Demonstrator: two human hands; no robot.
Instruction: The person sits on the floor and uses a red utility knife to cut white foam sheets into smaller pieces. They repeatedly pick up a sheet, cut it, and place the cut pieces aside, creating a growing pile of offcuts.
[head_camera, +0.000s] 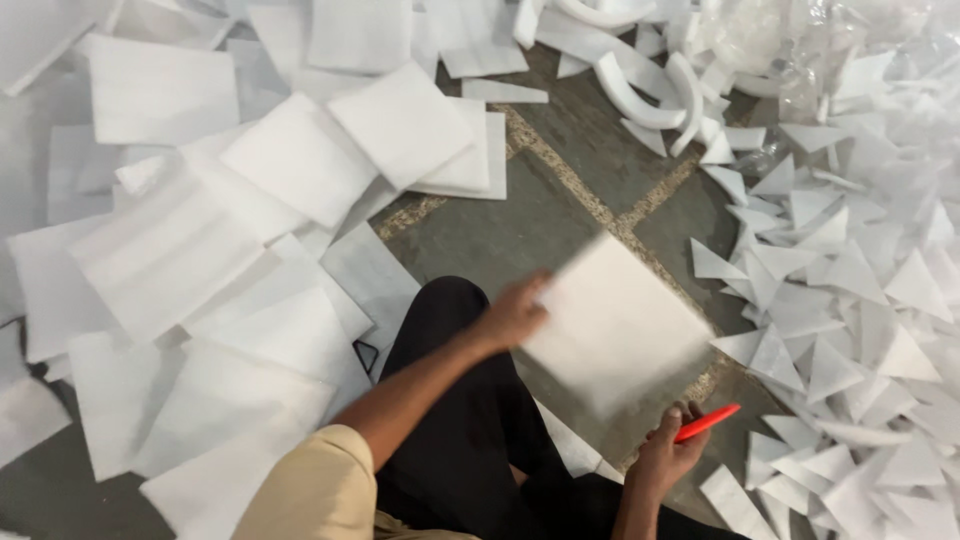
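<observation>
Left hand (512, 315) pinches a blurred square white foam sheet (615, 325) by its edge, right hand (665, 455) grips a red-handled cutter (707, 422), so trimming a corner looks next

Lighting even and diffuse, moderately bright; source not apparent, possibly overhead. Shadows soft and faint. White foam sheets (160, 250) near clipping from 9 to 12 o'clock, surface detail lost. Square sheet (615, 322) at centre motion-blurred, edges smeared. Left hand (512, 315) slightly blurred. Triangles (850, 290) at 3 o'clock reasonably sharp.
</observation>
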